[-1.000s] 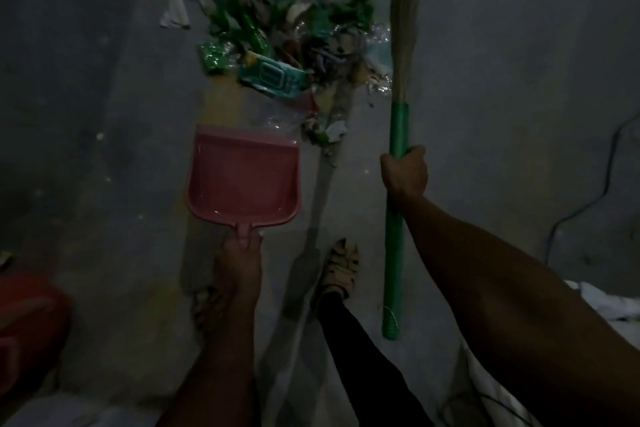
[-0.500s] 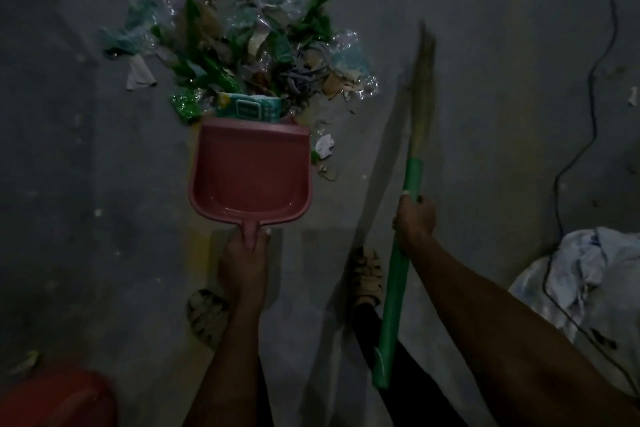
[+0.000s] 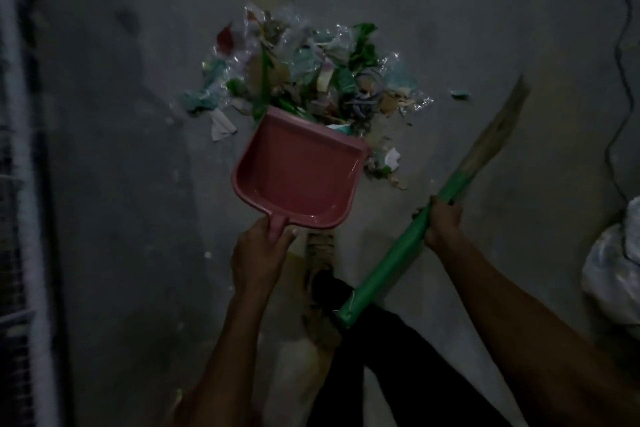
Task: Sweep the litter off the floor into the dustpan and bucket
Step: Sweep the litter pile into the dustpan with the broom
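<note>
A pile of litter (image 3: pixel 304 80), mostly plastic wrappers, green scraps and paper, lies on the dim grey floor. A pink dustpan (image 3: pixel 298 173) sits with its open lip pushed against the near edge of the pile, and its tray holds nothing. My left hand (image 3: pixel 259 253) grips the dustpan's short handle. My right hand (image 3: pixel 441 222) is closed around the green handle of a broom (image 3: pixel 391 256), which slants up to the right. Its straw bristles (image 3: pixel 495 128) are blurred and hang to the right of the pile. No bucket is in view.
A sandalled foot (image 3: pixel 320 250) and dark trouser leg stand between my arms. A white cloth bundle (image 3: pixel 613 274) lies at the right edge, with a thin cable (image 3: pixel 623 55) running above it. A wire mesh frame (image 3: pixel 17 184) lines the left edge. Small scraps (image 3: pixel 459 94) lie right of the pile.
The dustpan has pushed forward into the pile and turned slightly right. The broom has tilted further right, its bristles swinging away from the litter. The red object at bottom left has left the view.
</note>
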Demonstrator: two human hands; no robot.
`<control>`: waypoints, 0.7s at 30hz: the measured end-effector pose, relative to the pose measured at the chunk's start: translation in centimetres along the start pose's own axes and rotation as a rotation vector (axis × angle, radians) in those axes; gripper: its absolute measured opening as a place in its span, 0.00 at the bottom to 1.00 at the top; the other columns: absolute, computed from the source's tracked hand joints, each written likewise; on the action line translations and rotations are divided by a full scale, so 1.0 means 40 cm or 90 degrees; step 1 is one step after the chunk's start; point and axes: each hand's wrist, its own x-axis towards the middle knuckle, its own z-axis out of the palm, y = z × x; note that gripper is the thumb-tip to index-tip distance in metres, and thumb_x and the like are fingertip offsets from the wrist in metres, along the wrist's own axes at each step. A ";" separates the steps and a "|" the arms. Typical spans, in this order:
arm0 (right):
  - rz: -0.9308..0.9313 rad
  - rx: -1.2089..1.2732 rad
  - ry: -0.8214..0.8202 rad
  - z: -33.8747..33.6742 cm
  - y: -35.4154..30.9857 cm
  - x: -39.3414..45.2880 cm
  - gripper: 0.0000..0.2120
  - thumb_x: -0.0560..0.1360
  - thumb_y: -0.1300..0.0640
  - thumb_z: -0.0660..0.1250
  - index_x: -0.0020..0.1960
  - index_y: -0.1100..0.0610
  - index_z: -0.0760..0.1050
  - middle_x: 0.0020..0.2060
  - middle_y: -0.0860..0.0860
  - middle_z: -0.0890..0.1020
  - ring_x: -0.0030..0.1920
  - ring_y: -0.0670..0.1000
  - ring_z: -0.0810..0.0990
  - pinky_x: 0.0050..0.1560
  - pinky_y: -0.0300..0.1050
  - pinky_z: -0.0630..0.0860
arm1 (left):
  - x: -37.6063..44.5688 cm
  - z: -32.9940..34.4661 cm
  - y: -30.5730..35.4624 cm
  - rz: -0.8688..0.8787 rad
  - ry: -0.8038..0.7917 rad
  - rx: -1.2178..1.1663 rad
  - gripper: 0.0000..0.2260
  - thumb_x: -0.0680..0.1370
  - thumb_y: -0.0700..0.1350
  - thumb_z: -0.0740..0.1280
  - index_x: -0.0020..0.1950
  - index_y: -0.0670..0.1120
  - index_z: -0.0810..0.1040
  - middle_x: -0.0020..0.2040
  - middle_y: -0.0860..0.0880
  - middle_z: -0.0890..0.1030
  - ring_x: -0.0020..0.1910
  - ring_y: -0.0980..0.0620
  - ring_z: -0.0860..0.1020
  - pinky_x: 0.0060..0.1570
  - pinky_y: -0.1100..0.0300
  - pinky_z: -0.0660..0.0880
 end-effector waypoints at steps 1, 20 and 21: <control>0.017 0.017 0.007 0.048 0.033 -0.023 0.02 0.82 0.62 0.62 0.53 0.57 0.69 0.39 0.56 0.75 0.30 0.53 0.74 0.27 0.46 0.75 | 0.035 -0.029 -0.004 0.004 -0.001 0.004 0.14 0.72 0.59 0.71 0.46 0.48 0.79 0.41 0.45 0.82 0.42 0.42 0.80 0.37 0.55 0.73; 0.040 -0.051 -0.028 0.692 0.383 -0.330 0.11 0.81 0.57 0.62 0.61 0.59 0.75 0.36 0.56 0.78 0.26 0.49 0.78 0.26 0.43 0.75 | 0.596 -0.196 -0.208 0.094 -0.034 0.079 0.17 0.75 0.60 0.67 0.45 0.47 0.78 0.40 0.43 0.82 0.41 0.41 0.80 0.36 0.53 0.73; 0.028 -0.045 0.004 0.696 0.381 -0.347 0.10 0.82 0.58 0.62 0.60 0.60 0.75 0.34 0.54 0.77 0.23 0.46 0.76 0.23 0.39 0.73 | 0.606 -0.209 -0.212 0.089 -0.024 0.084 0.16 0.75 0.60 0.67 0.45 0.46 0.78 0.41 0.43 0.82 0.41 0.41 0.80 0.36 0.54 0.72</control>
